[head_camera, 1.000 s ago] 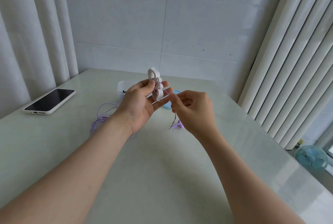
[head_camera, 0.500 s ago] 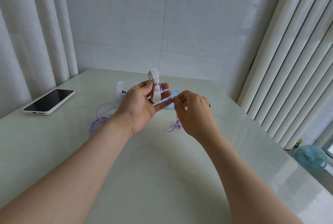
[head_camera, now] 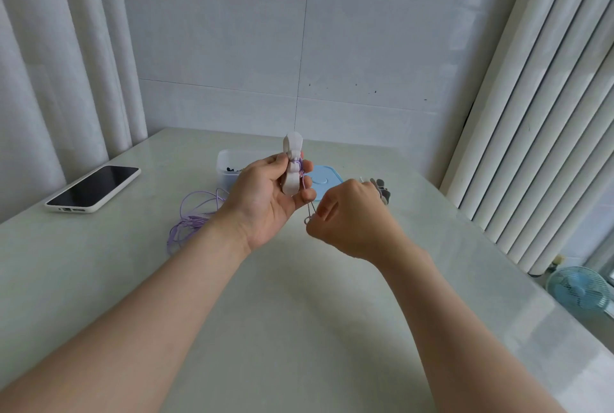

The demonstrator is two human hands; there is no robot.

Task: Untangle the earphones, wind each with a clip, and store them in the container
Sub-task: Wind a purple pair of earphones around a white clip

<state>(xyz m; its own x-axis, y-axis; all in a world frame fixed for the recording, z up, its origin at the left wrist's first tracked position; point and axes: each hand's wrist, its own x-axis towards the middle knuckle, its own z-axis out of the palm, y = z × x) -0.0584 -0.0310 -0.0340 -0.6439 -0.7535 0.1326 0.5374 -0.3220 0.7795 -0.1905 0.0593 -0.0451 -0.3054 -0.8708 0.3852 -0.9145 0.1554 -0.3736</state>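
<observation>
Earphone cord (head_camera: 300, 169), pale purple, is sitting wound around the narrow waist of a white clip (head_camera: 293, 160), and both are being held up in the air above the middle of the table (head_camera: 299, 329), out in front of the far edge. The left hand (head_camera: 265, 203) is gripping the clip upright, its thumb pressing one side and its curled fingers wrapping the other, so that the rounded top of the clip is sticking out above the fingers. A thin strand of the cord is running down from the clip to the right hand (head_camera: 352, 226), which is hovering just beside and slightly below the left. The right hand's fingers are curling inward and its thumb and forefinger are pinching that strand, with a small loop showing at the pinch.

A heap of loose purple cord (head_camera: 192, 216) is lying on the table beside the left wrist; whether it is joining the wound strand cannot be told. The translucent container (head_camera: 227, 163) is standing near the far edge, partly hidden behind the left hand, with something dark inside. A blue lid (head_camera: 324, 178) is lying flat just beside it, between the two hands as seen from the head camera. A few small grey pieces (head_camera: 383, 190) are peeking out past the right hand's knuckles, too hidden to identify. A phone (head_camera: 94, 188) in a white case is lying face up near the left edge. A blue fan (head_camera: 578, 289) is standing on the floor beyond the right edge.
</observation>
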